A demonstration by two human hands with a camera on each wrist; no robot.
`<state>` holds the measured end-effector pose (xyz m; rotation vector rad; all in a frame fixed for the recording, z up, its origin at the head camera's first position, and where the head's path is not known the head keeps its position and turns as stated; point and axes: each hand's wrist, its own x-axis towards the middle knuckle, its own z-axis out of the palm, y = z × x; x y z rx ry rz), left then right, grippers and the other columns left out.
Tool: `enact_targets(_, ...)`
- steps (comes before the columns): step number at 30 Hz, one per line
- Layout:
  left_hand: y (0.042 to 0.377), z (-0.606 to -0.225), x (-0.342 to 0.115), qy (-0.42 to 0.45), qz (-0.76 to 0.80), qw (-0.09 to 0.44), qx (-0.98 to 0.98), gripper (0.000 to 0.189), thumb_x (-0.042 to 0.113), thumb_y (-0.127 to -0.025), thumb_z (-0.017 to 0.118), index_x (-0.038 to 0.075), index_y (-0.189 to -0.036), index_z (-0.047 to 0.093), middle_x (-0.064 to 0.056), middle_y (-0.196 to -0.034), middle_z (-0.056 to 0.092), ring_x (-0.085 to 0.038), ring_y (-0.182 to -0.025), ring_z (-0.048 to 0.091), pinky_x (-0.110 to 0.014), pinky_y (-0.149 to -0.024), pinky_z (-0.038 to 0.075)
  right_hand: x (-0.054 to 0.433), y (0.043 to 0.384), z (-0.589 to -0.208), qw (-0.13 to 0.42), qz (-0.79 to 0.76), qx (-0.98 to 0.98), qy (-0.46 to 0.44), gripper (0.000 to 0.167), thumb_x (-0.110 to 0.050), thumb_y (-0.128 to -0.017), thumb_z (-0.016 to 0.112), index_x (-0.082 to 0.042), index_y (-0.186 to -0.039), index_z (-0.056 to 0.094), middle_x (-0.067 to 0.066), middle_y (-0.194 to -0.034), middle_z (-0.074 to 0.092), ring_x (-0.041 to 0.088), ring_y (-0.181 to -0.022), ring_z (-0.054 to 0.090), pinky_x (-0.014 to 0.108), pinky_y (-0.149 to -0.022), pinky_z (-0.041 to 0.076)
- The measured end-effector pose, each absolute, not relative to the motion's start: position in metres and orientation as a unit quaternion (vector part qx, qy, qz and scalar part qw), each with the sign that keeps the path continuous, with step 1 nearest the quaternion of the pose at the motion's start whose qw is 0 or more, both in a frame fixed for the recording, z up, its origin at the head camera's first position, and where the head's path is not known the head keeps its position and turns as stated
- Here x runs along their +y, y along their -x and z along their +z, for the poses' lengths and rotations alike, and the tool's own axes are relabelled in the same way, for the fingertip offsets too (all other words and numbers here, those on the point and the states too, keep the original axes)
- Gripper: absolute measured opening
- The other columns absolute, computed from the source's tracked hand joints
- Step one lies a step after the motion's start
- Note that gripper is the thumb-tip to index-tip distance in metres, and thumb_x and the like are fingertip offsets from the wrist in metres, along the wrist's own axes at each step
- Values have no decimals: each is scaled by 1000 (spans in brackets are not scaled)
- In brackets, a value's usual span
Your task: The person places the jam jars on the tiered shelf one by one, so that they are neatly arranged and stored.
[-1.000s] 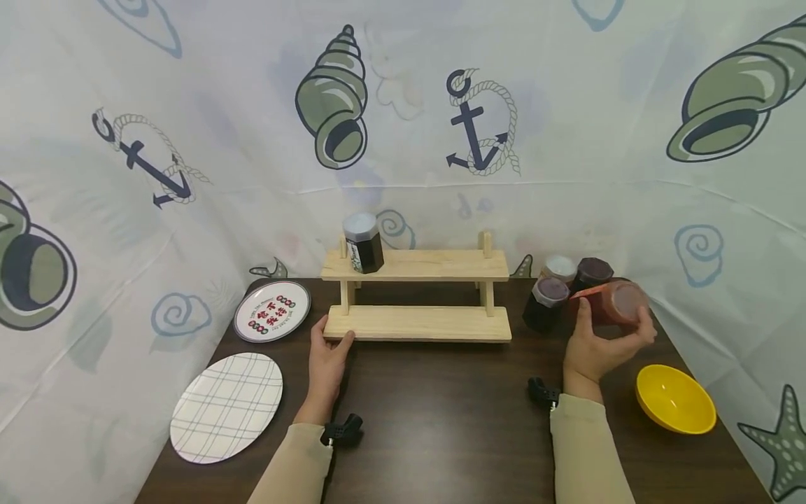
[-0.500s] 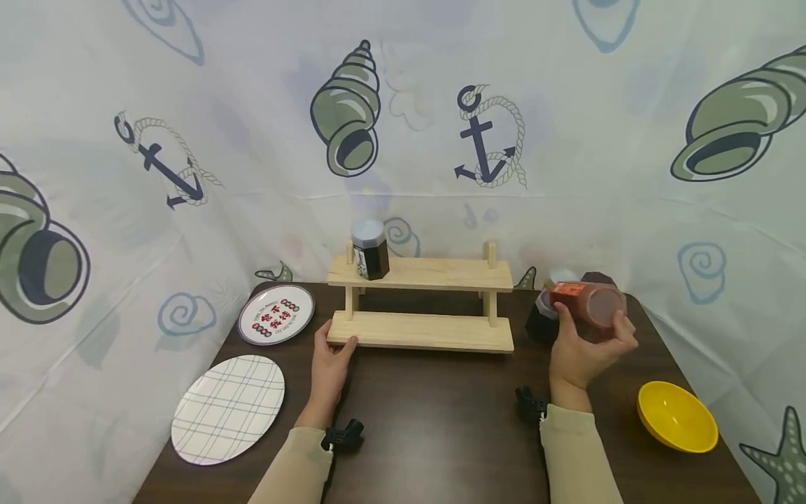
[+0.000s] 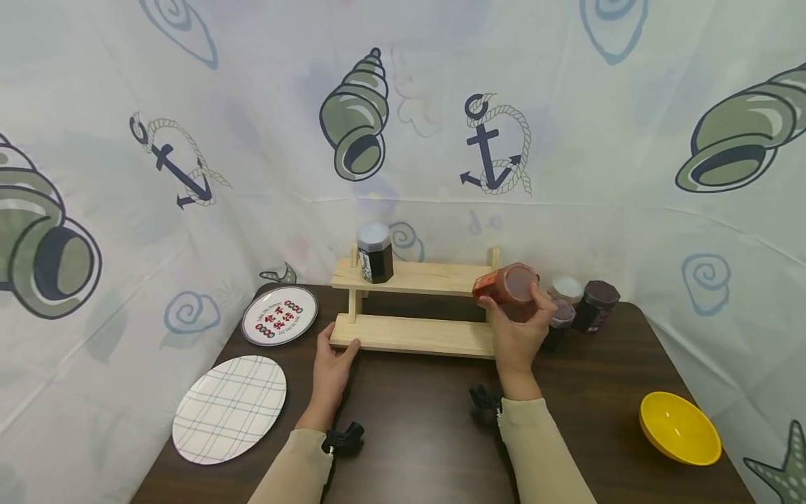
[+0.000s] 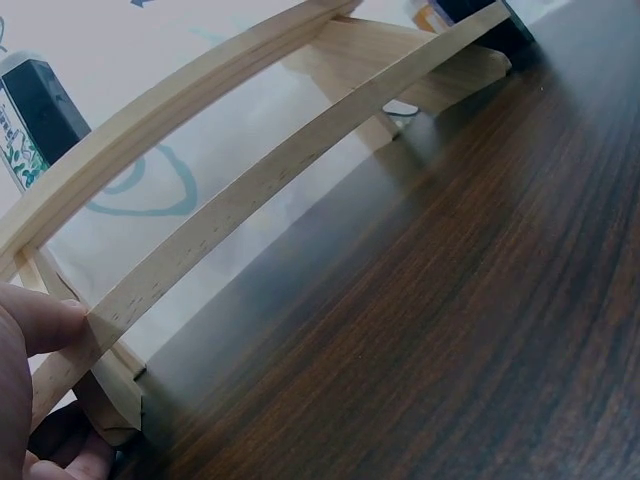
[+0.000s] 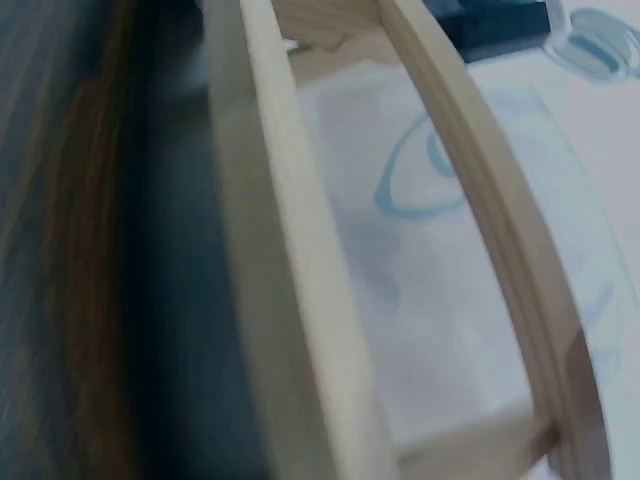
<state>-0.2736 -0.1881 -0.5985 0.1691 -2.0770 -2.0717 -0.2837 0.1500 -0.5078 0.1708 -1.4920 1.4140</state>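
Observation:
My left hand point(image 3: 331, 367) grips the front left corner of a two-tier wooden shelf point(image 3: 412, 334), its thumb on the lower board in the left wrist view. My right hand point(image 3: 518, 339) holds a reddish-brown jar point(image 3: 511, 283) tipped on its side, with its orange-red label facing left. In the head view this jar overlaps the right end of the upper board. A dark jar with a white lid point(image 3: 375, 253) stands upright on the upper board's left end. The right wrist view shows the shelf's boards point(image 5: 300, 260) close up, but neither the right hand nor its jar.
Right of the shelf stand a dark jar point(image 3: 595, 306), a white-lidded jar point(image 3: 566, 288) and a purple-lidded jar point(image 3: 559, 320) partly behind my right hand. A yellow bowl point(image 3: 680, 428) sits at the right. Two plates, one printed point(image 3: 280, 316) and one checked point(image 3: 229, 409), lie at the left.
My right hand has carried the reddish-brown jar leftward from the jar group to the shelf's right end. The left hand keeps its grip on the shelf corner. The head view has shifted slightly.

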Motion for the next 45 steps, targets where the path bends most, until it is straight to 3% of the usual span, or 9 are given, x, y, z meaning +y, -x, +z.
enact_targets(6, 274, -597, -188, -53, -702, 107, -703, 79, 9, -105, 74, 6, -169, 28, -22, -172, 38, -31, -156, 41, -10, -105, 42, 125, 302, -491, 445, 569, -686, -87, 84, -7, -79, 97, -12, -147, 49, 10, -149, 60, 22, -132, 63, 30, -108, 57)
enact_targets(12, 275, -599, -189, -56, -704, 110, -699, 79, 7, -104, 73, 4, -169, 28, -24, -172, 38, -33, -156, 41, -6, -100, 42, 103, 318, -473, 382, 557, -732, -89, 83, -22, -81, 98, -19, -150, 50, 13, -149, 59, 28, -130, 65, 48, -106, 61)
enact_targets(18, 274, -600, -187, -60, -707, 106, -697, 79, 6, -104, 74, 4, -169, 28, -24, -172, 38, -33, -156, 42, -5, -99, 42, 94, 328, -470, 349, 541, -761, -81, 85, -25, -81, 98, -19, -150, 50, 16, -147, 61, 30, -129, 68, 48, -102, 62)
enact_targets(22, 274, -598, -187, -59, -702, 105, -702, 79, 8, -104, 74, 5, -169, 28, -23, -173, 37, -32, -157, 41, -15, -109, 43, 90, 334, -474, 338, 553, -757, -83, 85, -22, -80, 99, -19, -151, 51, 15, -146, 62, 31, -128, 68, 49, -102, 62)
enact_targets(28, 274, -597, -186, -58, -702, 107, -702, 81, 8, -104, 74, 4, -169, 27, -23, -174, 34, -32, -160, 37, -51, -127, 35, 85, 346, -481, 293, 560, -767, -109, 88, -29, -89, 92, -37, -161, 42, 11, -151, 54, 32, -134, 62, 54, -110, 57)
enact_targets(32, 273, -598, -186, -58, -701, 106, -703, 80, 8, -105, 73, 3, -169, 26, -24, -174, 33, -33, -160, 36, -56, -128, 34, 80, 347, -486, 281, 551, -777, -116, 92, -31, -91, 90, -44, -164, 35, 14, -152, 48, 33, -139, 59, 55, -113, 55)
enact_targets(37, 272, -598, -186, -58, -700, 105, -704, 80, 8, -105, 73, 4, -170, 26, -23, -174, 34, -32, -159, 38, -41, -124, 40, 78, 346, -486, 268, 543, -788, -107, 100, -27, -89, 92, -51, -165, 30, 16, -148, 46, 38, -137, 60, 60, -112, 55)
enact_targets(41, 273, -599, -187, -59, -698, 111, -705, 80, 8, -104, 74, 5, -169, 27, -24, -172, 37, -33, -157, 40, -15, -110, 43, 79, 348, -482, 236, 518, -816, -102, 108, -27, -88, 93, -58, -165, 24, 16, -149, 47, 40, -138, 58, 63, -113, 52)
enact_targets(45, 274, -602, -188, -51, -696, 112, -707, 80, 9, -104, 74, 5, -169, 28, -24, -172, 37, -34, -156, 42, -6, -100, 42, 82, 351, -476, 210, 490, -839, -103, 115, -21, -87, 94, -57, -166, 19, 17, -150, 48, 42, -137, 57, 66, -111, 51)
